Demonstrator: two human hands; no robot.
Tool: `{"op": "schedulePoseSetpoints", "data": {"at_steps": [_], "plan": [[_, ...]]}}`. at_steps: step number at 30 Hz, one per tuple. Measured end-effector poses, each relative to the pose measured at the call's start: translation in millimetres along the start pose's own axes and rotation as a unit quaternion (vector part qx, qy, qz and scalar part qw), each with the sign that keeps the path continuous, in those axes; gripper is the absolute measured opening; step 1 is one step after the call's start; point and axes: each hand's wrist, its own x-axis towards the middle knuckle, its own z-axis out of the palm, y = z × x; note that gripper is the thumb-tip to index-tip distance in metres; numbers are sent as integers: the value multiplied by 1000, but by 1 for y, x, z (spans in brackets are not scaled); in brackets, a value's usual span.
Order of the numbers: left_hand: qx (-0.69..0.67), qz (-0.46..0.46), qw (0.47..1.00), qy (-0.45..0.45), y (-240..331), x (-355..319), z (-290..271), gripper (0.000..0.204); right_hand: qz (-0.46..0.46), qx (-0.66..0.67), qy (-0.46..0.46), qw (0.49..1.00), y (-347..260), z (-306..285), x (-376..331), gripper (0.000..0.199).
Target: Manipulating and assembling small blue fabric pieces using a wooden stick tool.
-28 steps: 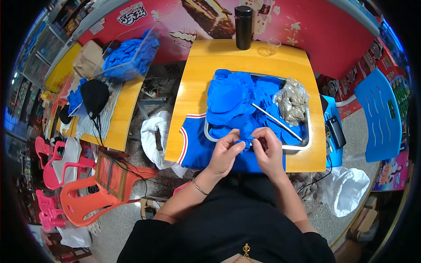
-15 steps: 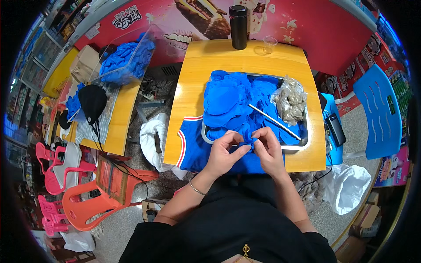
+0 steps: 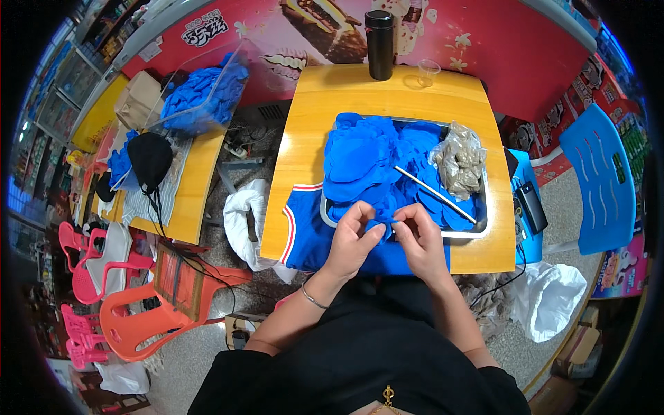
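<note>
Between my two hands is a small gathered piece of blue fabric (image 3: 385, 223), over the near edge of a metal tray (image 3: 486, 223). My left hand (image 3: 351, 243) pinches it between thumb and fingers; my right hand (image 3: 421, 243) pinches its other side. Piles of flat, rounded blue fabric pieces (image 3: 361, 149) fill the tray. Across the pieces lies a thin white stick (image 3: 437, 196), with a crumpled clear bag (image 3: 459, 162) of brownish contents at the right. Under my hands and the tray's near side spreads a blue garment (image 3: 303, 225) with red and white trim.
On the yellow table (image 3: 325, 86) stand a black flask (image 3: 379, 47) and a clear plastic cup (image 3: 427, 72). A clear bin (image 3: 200, 97) of blue pieces sits on the left table. Chairs flank me: orange (image 3: 131, 332) at left, blue (image 3: 600, 180) at right.
The blue fabric between my fingers has shifted and looks more spread out. My fingers have moved slightly; both hands still pinch it. The whole view has shifted a little.
</note>
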Motion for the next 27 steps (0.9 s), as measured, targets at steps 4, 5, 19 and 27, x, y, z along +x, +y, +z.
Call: {"op": "schedulePoseSetpoints", "data": {"at_steps": [4, 5, 19, 27], "plan": [[78, -5, 997, 5, 6, 0, 5, 10, -33, 34, 34, 998, -1, 2, 0, 4], [113, 6, 994, -3, 6, 0, 5, 12, -16, 27, 19, 999, -3, 0, 0, 4], [-42, -109, 991, -68, 3, -3, -3, 6, -185, -254, 74, 947, 9, 2, 12, 7], [95, 16, 995, 28, -9, -2, -4, 13, -55, -170, 9, 984, -2, 3, -1, 6]]}}
